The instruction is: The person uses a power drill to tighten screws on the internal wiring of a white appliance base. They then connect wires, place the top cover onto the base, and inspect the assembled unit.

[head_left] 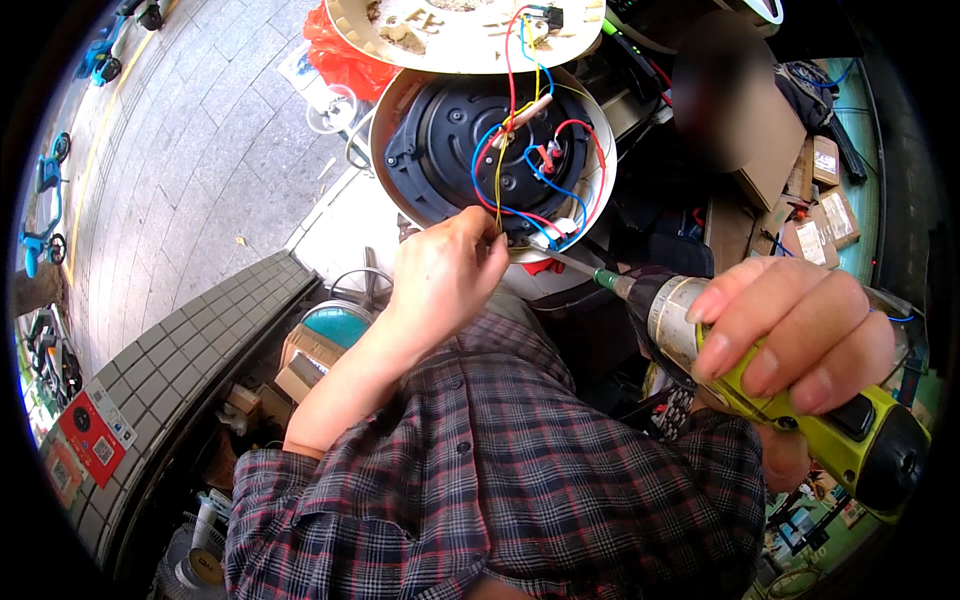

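Observation:
An opened round appliance [391, 110] with a pale rim and a black inside stands at the upper middle. Red, blue and yellow wires loop across it to a pale oval base cover [470, 52] tilted at its far side. At the near rim, my left hand [450, 262] is closed in a pinch where the yellow wire [497, 190] runs into the fingertips. My right hand [800, 330] wraps round a yellow-green cordless drill [745, 385]. Its long bit [575, 263] points left at the near rim, close to my left fingertips; whether the tip touches anything is hidden.
A red plastic bag [345, 55] and a clear cup [332, 110] lie left of the appliance. Cardboard boxes [830, 220] are stacked at the right. A tiled ledge [190, 350] runs along the left, with paving [220, 130] beyond. Below it sit a box [305, 365] and a fan-like object [190, 565].

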{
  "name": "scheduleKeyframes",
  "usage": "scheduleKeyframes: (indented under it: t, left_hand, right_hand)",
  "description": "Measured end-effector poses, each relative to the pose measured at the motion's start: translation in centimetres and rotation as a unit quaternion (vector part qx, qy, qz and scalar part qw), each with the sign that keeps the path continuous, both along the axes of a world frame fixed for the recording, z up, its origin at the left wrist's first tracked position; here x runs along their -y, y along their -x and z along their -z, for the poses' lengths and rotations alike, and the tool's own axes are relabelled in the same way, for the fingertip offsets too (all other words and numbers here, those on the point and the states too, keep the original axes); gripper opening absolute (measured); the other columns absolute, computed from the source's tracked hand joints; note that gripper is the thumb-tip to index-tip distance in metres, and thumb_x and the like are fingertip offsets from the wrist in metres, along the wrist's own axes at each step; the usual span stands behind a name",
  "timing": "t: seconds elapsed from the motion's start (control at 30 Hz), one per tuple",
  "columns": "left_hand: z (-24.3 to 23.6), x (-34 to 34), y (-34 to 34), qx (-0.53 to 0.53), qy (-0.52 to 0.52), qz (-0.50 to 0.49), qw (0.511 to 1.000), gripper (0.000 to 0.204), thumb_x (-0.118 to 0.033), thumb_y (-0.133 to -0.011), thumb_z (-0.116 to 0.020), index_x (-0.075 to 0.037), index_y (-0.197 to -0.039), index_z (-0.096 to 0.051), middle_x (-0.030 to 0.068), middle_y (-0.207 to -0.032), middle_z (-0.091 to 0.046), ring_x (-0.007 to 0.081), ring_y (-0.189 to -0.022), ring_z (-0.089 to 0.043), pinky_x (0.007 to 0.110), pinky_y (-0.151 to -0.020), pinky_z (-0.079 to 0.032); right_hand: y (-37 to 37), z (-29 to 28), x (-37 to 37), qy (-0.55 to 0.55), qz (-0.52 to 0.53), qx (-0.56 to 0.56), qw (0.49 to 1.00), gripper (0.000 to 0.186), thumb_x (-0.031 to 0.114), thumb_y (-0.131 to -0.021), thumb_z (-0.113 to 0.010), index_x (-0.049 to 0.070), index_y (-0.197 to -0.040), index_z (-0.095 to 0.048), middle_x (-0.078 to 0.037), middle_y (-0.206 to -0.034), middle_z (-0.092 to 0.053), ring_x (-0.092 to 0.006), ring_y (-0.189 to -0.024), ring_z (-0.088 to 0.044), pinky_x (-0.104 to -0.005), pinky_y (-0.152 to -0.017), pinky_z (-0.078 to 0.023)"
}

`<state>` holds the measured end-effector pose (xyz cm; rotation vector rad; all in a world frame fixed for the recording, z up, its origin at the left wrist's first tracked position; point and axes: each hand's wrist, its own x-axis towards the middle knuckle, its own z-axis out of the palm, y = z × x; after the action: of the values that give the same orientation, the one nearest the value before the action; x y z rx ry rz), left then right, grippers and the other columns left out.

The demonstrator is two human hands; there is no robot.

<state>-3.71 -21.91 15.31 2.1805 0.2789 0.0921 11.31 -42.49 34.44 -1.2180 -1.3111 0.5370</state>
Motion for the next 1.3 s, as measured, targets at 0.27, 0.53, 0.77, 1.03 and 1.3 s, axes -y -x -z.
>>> scheduleKeyframes:
  t: [0.27, 0.53, 0.77, 1.03, 1.3]
  left_hand:
    - [0.0, -0.4, 0.1, -0.017, 0.001, 0.005, 1.0, 0.016, -0.018, -0.092, -0.076, -0.004, -0.092, -0.071, 0.0171, -0.08, -0.075, 0.0368, -0.073, -0.075, 0.045, -0.066, -0.059]
    - [-0.1, -0.6, 0.2, -0.029, 0.007, 0.013, 0.999, 0.017, -0.022, -0.095, -0.076, -0.005, -0.094, -0.074, 0.0163, -0.081, -0.075, 0.0349, -0.073, -0.075, 0.044, -0.067, -0.058]
    - [0.0, -0.6, 0.1, -0.045, 0.033, 0.024, 0.998, 0.018, -0.021, -0.096, -0.075, -0.004, -0.096, -0.073, 0.0143, -0.079, -0.075, 0.0316, -0.07, -0.075, 0.043, -0.065, -0.058]
    - [0.2, -1.1, 0.3, -0.024, 0.015, 0.03, 0.999, 0.018, -0.021, -0.096, -0.076, -0.003, -0.094, -0.071, 0.014, -0.076, -0.075, 0.032, -0.069, -0.075, 0.042, -0.064, -0.058]
    - [0.3, -1.0, 0.3, -0.022, 0.023, 0.027, 0.999, 0.018, -0.021, -0.095, -0.075, -0.003, -0.093, -0.071, 0.0152, -0.076, -0.075, 0.0342, -0.07, -0.075, 0.044, -0.064, -0.058]
  right_hand:
    - [-1.2, 1.4, -0.9, -0.005, -0.047, 0.007, 0.999, 0.049, 0.034, -0.089, -0.091, 0.008, -0.112, -0.056, -0.01, -0.104, -0.062, -0.0308, -0.089, -0.073, -0.0505, -0.09, -0.061]
    - [-0.2, 0.8, -1.7, 0.024, -0.035, 0.005, 0.999, 0.047, 0.03, -0.087, -0.089, 0.008, -0.111, -0.056, -0.012, -0.104, -0.063, -0.0308, -0.088, -0.073, -0.0498, -0.088, -0.059]
    - [0.2, 0.1, -2.3, 0.063, -0.032, 0.015, 0.997, 0.041, 0.024, -0.091, -0.083, 0.006, -0.115, -0.055, -0.013, -0.105, -0.063, -0.0313, -0.092, -0.072, -0.0494, -0.089, -0.058]
    - [0.6, 1.1, -2.7, 0.045, -0.028, 0.013, 0.999, 0.042, 0.023, -0.092, -0.082, 0.004, -0.118, -0.054, -0.015, -0.107, -0.063, -0.0324, -0.093, -0.071, -0.0498, -0.089, -0.058]
    - [0.7, 1.5, -2.6, 0.043, -0.03, 0.012, 0.999, 0.043, 0.022, -0.092, -0.083, 0.004, -0.12, -0.056, -0.014, -0.108, -0.063, -0.0315, -0.094, -0.072, -0.0491, -0.091, -0.058]
